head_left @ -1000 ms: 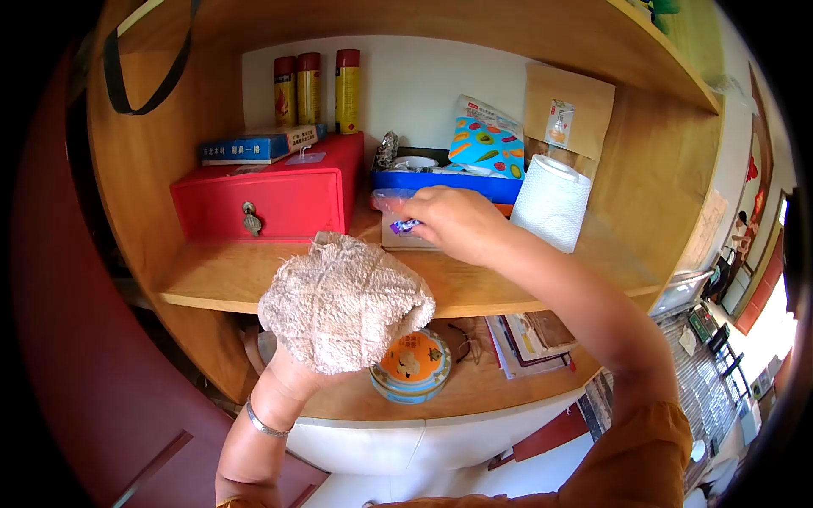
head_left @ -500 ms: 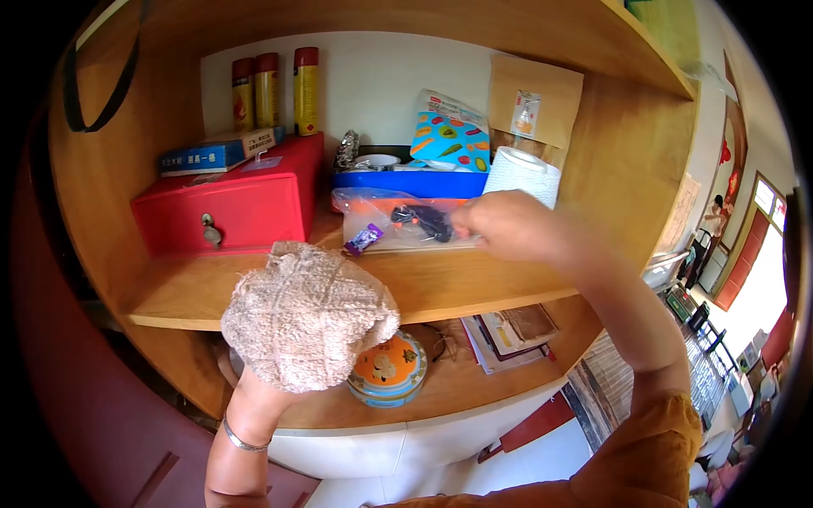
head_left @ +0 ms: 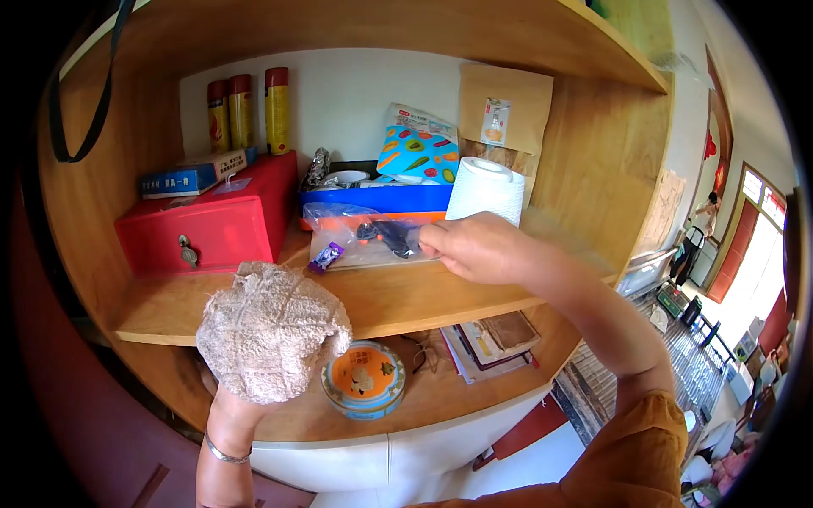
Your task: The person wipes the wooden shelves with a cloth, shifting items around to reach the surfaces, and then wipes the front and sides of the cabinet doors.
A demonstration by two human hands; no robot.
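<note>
A beige checked towel (head_left: 273,330) is bunched over my left hand (head_left: 235,416), hiding its fingers. It hangs in front of the middle shelf's edge, below a red metal box (head_left: 190,229). My right hand (head_left: 478,247) is closed, thumb and fingers pinching the right end of a clear plastic bag (head_left: 334,218) on the shelf. Inside the bag is a dark bundle (head_left: 394,237) with small orange bits. A purple wrapped candy (head_left: 325,256) lies at the bag's lower left. Right behind the bag is a blue and orange tray (head_left: 373,200).
White paper cups (head_left: 485,193) stand beside the tray, which holds a colourful packet (head_left: 417,148). Several spray cans (head_left: 277,110) and a blue carton (head_left: 190,176) sit on the red box. A round tin (head_left: 362,381) and notebooks (head_left: 491,343) rest on the lower shelf.
The whole scene has shifted left and slightly down as my head turned. Both hands keep nearly the same places relative to the shelf, the right still at the bag.
</note>
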